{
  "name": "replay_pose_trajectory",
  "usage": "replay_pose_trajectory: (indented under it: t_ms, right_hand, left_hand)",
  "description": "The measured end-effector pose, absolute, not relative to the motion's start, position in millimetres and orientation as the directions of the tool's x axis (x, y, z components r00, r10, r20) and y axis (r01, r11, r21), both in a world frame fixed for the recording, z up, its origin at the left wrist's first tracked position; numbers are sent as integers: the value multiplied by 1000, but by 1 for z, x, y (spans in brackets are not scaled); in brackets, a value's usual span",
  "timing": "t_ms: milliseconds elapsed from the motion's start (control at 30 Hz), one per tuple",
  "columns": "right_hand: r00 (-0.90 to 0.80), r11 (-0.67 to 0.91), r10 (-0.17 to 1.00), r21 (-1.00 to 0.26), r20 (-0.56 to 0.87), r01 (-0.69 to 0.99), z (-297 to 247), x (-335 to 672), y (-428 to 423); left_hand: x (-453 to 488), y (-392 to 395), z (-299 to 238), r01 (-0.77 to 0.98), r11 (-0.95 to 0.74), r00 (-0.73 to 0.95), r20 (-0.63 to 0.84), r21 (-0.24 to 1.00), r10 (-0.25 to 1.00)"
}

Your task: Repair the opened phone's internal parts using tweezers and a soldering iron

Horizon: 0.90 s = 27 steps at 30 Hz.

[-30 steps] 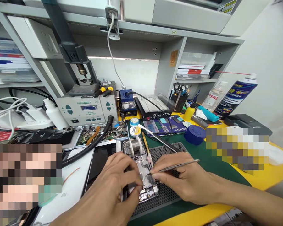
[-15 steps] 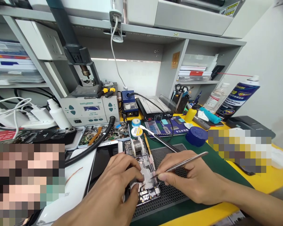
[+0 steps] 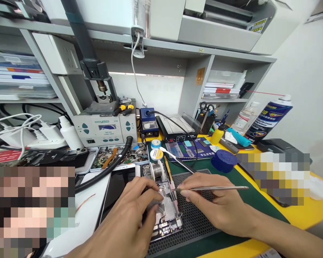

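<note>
An opened phone (image 3: 168,211) lies on the bench with its inner frame and circuit parts bare. My left hand (image 3: 134,211) is closed over its left side, thumb and bent fingers pressing on it; what lies under the fingertips is partly hidden. In my right hand (image 3: 218,204), a slim metal hand tool (image 3: 226,188) is pinched between thumb and fingers, almost level. Its front end reaches the phone's right edge, beside a pinkish strip (image 3: 172,187). A spool of solder wire (image 3: 157,171) stands at the phone's upper end, close to a thin brown-handled tool (image 3: 168,168).
A perforated grey pad (image 3: 193,215) lies on the green mat (image 3: 253,204). Behind are a tray of circuit parts (image 3: 118,156), a black hose (image 3: 110,172), a soldering station (image 3: 104,129) and a round blue container (image 3: 224,160). A spray can (image 3: 269,120) stands at right.
The metal tool's tip has moved up from the phone's middle to its right edge, and its shaft is now flatter. My left hand stays on the phone. The view has tilted slightly upward.
</note>
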State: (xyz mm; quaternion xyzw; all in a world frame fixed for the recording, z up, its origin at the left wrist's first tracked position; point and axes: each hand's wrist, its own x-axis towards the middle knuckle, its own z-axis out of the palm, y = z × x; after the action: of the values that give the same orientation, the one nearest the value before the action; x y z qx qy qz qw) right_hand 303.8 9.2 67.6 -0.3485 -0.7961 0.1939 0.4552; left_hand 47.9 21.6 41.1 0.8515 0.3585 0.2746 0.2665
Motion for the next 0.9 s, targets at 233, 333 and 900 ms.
replay_pose_trajectory:
  t_ms: [233, 333, 900]
  right_hand:
    - [-278, 552, 832, -763, 480, 336, 71, 305, 8]
    - [-263, 364, 918, -892, 295, 269, 72, 310, 12]
    - [-306, 191, 950, -649, -68, 736, 91, 329, 30]
  left_hand:
    - [49, 20, 39, 485, -582, 531, 309, 653, 789]
    - [49, 21, 39, 484, -590, 523, 327, 647, 787]
    - [46, 57, 66, 661, -568, 466, 324, 490, 823]
